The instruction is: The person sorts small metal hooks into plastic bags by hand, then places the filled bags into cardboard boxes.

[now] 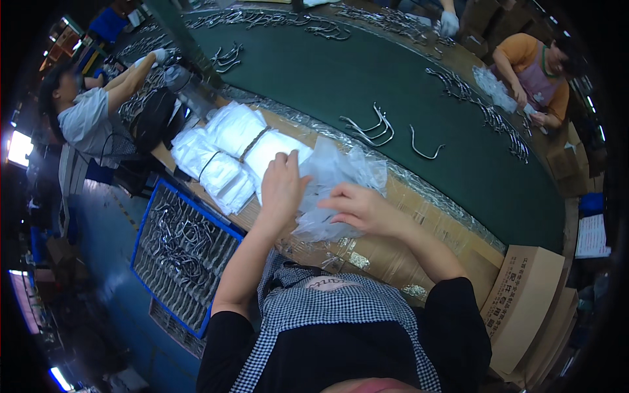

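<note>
Loose clear bags [342, 162] in a crumpled heap on cardboard [452, 245], slanting from far right to near left: just right of the left hand [282, 188], partly under the nearer right hand [362, 209]. Fingers of both loosely bent; cannot tell any grip on the bags.

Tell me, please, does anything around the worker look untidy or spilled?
Yes, two small things. In the blue tray, some curved metal pieces lie jumbled over neat rows. On the cardboard, between the right hand and the apron, there is a pale speckled patch; whether spilled bits or torn surface, I cannot tell.
</note>
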A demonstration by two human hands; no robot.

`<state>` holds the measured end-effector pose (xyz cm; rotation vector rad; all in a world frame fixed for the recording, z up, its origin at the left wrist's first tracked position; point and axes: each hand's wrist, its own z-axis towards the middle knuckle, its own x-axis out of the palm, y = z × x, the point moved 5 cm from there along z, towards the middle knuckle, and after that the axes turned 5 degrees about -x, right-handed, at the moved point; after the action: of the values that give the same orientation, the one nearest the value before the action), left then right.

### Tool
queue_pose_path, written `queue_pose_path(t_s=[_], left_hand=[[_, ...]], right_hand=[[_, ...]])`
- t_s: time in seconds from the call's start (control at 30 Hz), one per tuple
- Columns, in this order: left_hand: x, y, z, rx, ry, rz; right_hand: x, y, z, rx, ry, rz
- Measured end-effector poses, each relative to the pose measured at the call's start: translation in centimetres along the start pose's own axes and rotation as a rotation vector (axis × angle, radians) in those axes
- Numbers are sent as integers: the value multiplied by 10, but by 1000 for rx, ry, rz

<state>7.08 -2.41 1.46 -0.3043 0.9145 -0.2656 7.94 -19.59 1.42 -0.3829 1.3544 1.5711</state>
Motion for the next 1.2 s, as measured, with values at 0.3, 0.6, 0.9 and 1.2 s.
queue_pose_path(t_s=[0.3, 0.6, 0.9, 1.2], left_hand=[[15, 51, -6, -317, 356, -198], [-22, 43, 0, -53, -42, -124], [-23, 20, 0, -271, 125, -498], [-34, 6, -4, -151, 74, -466]], right_hand=[[-69, -183, -98, 597, -599, -762], [-82, -167, -107, 736, -702, -527], [-81, -49, -17, 293, -803, 1041], [-56, -26, 29, 201, -657, 1511]])
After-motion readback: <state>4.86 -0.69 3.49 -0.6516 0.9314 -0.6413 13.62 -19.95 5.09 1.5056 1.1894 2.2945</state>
